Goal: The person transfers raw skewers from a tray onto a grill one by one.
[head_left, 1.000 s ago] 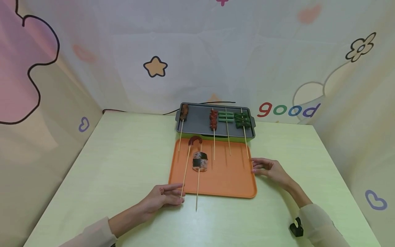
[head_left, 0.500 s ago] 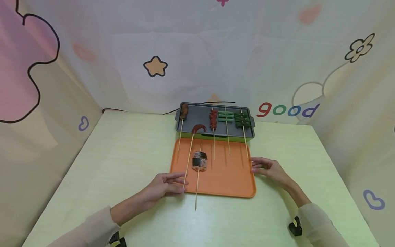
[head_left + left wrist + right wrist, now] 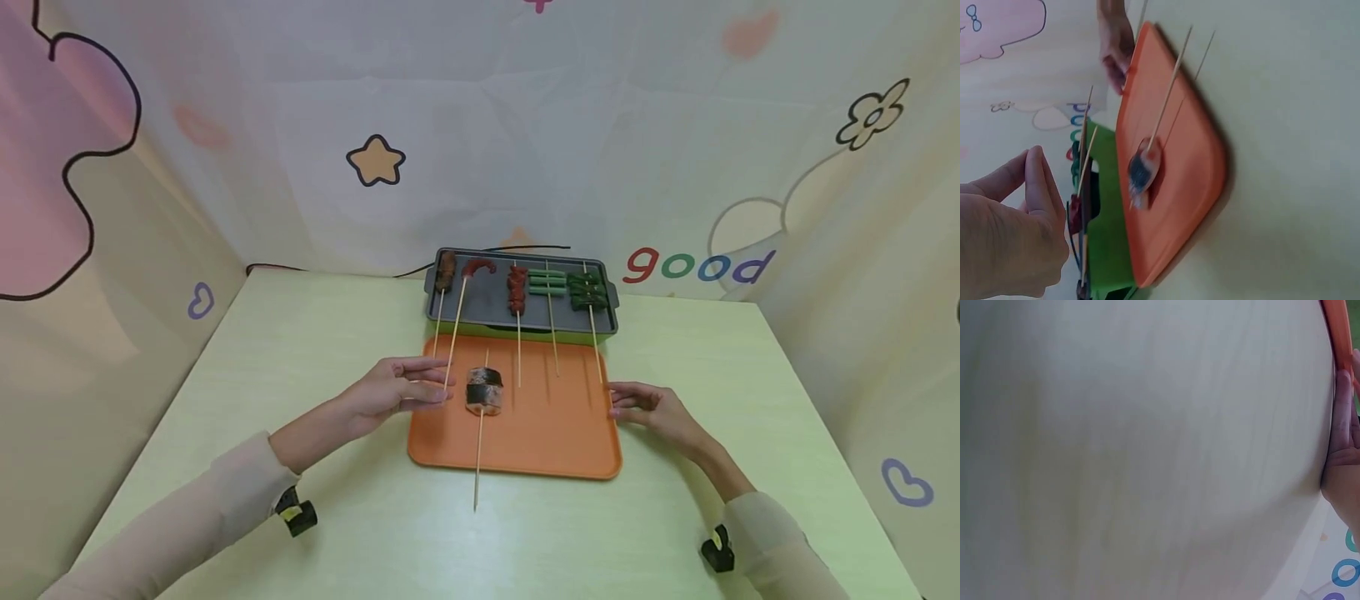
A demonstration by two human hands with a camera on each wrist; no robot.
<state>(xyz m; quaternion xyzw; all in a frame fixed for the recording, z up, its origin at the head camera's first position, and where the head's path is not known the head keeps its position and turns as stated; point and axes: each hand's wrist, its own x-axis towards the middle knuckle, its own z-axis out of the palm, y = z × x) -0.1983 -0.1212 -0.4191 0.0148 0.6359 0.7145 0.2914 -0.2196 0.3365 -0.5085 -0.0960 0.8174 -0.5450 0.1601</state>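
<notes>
My left hand (image 3: 392, 393) pinches the lower stick of a skewer with a dark red curled piece (image 3: 478, 267) at its tip. That piece is over the left part of the grey grill pan (image 3: 491, 304); whether it touches is unclear. In the left wrist view, the thumb and fingers of the left hand (image 3: 1013, 240) meet at their tips. My right hand (image 3: 663, 417) grips the right rim of the orange tray (image 3: 555, 442) between thumb and fingers. A skewer with a pale, black-banded chunk (image 3: 483, 392) lies on the tray, its stick sticking out past the near rim.
Inside the pan lie a brown meat skewer (image 3: 446, 271) at far left, a red chunk skewer (image 3: 517, 290), a green stalk skewer (image 3: 547, 283) and a dark green leafy skewer (image 3: 588, 292). Their sticks overhang the tray. A green base (image 3: 1110, 206) supports the pan.
My left hand has moved forward, carrying the curled red skewer from above the tray to over the grill pan, right of the brown skewer. The right hand has stayed at the tray's rim.
</notes>
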